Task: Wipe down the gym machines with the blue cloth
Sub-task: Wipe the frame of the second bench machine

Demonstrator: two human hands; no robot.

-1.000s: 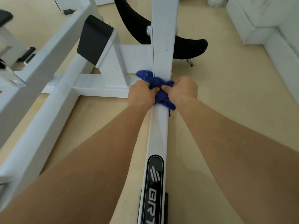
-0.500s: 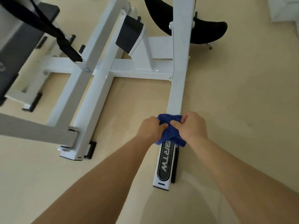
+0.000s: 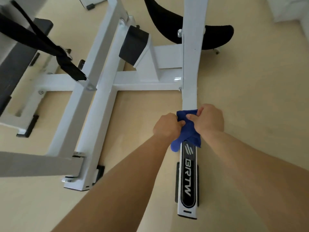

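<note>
— Far left first?

— Black strap (image 3: 50,46) slung over a white frame beam (image 3: 93,114). Well apart from both hands.

— Then?

— Left hand (image 3: 166,126), knuckles up, fingers curled tight round the left side of the blue cloth (image 3: 188,129).

— And the cloth itself?

— Bunched across the white base rail (image 3: 190,81), touching it, just above the black logo plate (image 3: 188,178). Loose tail hanging off the rail's left edge.

— Right hand?

— Right hand (image 3: 209,119) clenched on the cloth's other side, thumb pinching a fold against the fingers.

— Step in hand?

— Most likely wiping along this rail, two-handed. Logo plate and near end seemingly not yet covered.

— Next move?

— Probably: hold both grips, press down, drag toward the near end, straight over the plate. Then across to the beams at left. Worth minding that loose tail, apt to slide off the edge and leave the rail's side unwiped.
</note>
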